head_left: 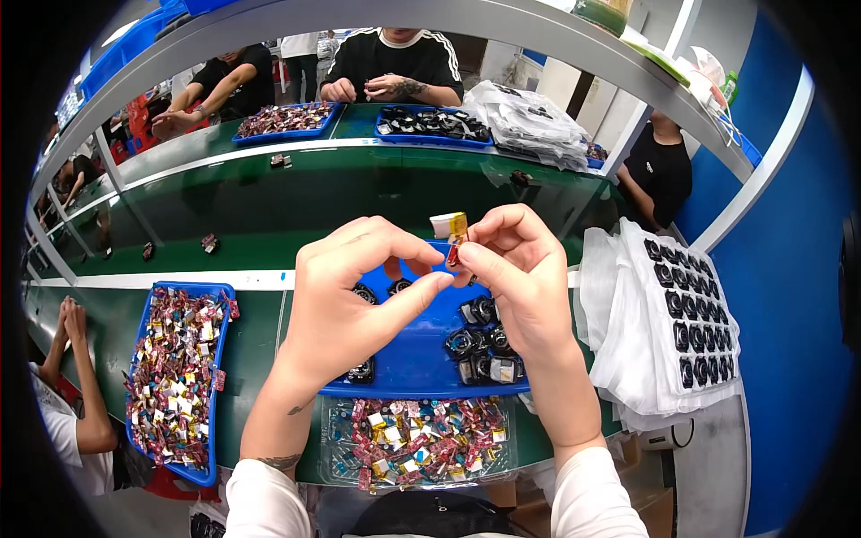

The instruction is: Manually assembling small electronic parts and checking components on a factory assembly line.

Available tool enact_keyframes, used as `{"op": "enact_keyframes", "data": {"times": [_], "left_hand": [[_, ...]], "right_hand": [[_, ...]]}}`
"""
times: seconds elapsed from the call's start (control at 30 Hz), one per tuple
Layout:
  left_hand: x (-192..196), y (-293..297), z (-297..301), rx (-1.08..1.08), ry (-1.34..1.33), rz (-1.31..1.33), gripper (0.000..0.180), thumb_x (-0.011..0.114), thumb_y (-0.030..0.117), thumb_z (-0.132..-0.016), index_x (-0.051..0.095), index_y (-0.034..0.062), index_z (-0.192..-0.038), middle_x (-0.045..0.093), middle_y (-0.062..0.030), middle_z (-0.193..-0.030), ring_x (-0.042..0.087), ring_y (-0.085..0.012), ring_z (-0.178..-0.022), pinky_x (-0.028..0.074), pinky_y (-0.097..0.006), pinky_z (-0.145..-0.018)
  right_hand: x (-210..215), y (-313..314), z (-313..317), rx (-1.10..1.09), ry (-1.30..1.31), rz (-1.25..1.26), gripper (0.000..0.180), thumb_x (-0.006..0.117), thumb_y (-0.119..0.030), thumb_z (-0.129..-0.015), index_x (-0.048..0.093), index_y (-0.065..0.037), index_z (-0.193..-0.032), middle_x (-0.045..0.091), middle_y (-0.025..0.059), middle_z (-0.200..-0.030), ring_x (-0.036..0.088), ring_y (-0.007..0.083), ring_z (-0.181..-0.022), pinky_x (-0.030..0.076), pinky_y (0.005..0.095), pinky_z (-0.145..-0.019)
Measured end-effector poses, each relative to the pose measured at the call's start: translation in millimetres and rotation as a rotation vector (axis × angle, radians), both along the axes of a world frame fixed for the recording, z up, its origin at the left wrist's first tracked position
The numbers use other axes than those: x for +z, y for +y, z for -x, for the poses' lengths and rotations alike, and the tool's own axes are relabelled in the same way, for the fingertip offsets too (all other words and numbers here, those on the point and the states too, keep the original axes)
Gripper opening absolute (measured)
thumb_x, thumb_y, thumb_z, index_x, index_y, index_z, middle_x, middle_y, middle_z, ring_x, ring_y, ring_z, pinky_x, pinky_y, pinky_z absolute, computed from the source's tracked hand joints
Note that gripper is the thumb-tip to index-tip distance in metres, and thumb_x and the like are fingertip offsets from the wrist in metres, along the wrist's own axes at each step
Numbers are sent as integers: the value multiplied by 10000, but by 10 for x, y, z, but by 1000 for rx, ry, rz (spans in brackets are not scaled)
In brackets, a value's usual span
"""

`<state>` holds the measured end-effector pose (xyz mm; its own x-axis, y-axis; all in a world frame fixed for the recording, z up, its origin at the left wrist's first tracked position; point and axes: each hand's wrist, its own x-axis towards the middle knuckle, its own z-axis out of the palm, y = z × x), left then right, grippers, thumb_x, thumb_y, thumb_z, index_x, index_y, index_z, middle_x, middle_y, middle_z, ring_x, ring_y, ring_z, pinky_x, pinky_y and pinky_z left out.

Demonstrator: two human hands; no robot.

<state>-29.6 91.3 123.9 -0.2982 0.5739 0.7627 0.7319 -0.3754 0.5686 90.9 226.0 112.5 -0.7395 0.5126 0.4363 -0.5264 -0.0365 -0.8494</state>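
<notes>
Between the thumb and fingers of my right hand (529, 282) is a small circuit board with a battery, its white and yellow battery (451, 226) sticking up above a red board. My left hand (345, 300) is just left of it, thumb and index finger slightly apart, with nothing visible between their tips. Below both hands lies a blue tray (408, 350) holding black rounded housings (480, 342), mostly grouped at its right side. A clear plastic tray (330, 462) full of similar red boards with batteries sits nearest to me.
On the left stands a blue bin (213, 394) heaped with boards. At right, a white sheet tray (659, 377) of black housings tops a stack. Beyond runs a green conveyor belt (359, 193) with a few loose parts. Co-workers sit across and at left; a grey shelf frame (502, 27) arches overhead.
</notes>
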Motion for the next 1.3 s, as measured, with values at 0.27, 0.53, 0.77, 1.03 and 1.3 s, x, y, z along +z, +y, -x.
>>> {"op": "enact_keyframes", "data": {"times": [0.27,0.53,0.77,1.03,1.3], "left_hand": [[-101,81,46,212,470,-110,177,737,-25,-645,664,31,-796,645,-71,-748,582,-196,-646,456,-288,-577],[-140,212,226,269,865,-279,257,734,64,-620,648,78,-862,630,-36,-819,555,-231,-733,463,-357,-652],[-205,146,248,187,725,-309,164,697,158,-688,625,101,-824,600,-44,-880,576,-231,-823,473,-364,-712],[-262,191,126,198,685,-474,202,650,175,-678,505,63,-594,476,-42,-662,497,-223,-714,424,-355,-699],[-326,303,153,173,629,-445,199,689,200,-657,547,73,-603,509,-38,-666,503,-215,-721,408,-352,-710]], "right_hand": [[-24,-27,-25,-132,-118,-184,102,663,8,-822,620,32,-911,653,86,-834,640,124,-729,532,242,-673],[-5,253,-39,79,-224,-2,78,663,-25,-805,614,15,-851,659,83,-803,630,114,-706,503,230,-631],[-120,139,102,99,-212,-63,44,599,11,-814,587,11,-856,623,57,-844,601,101,-743,470,216,-663],[-169,380,-149,43,-341,-249,278,559,7,-869,576,111,-1126,620,136,-1027,608,192,-894,494,254,-797],[-50,225,-109,-14,-311,-415,304,570,13,-878,539,97,-1168,600,143,-1091,586,176,-935,478,254,-814]]}}
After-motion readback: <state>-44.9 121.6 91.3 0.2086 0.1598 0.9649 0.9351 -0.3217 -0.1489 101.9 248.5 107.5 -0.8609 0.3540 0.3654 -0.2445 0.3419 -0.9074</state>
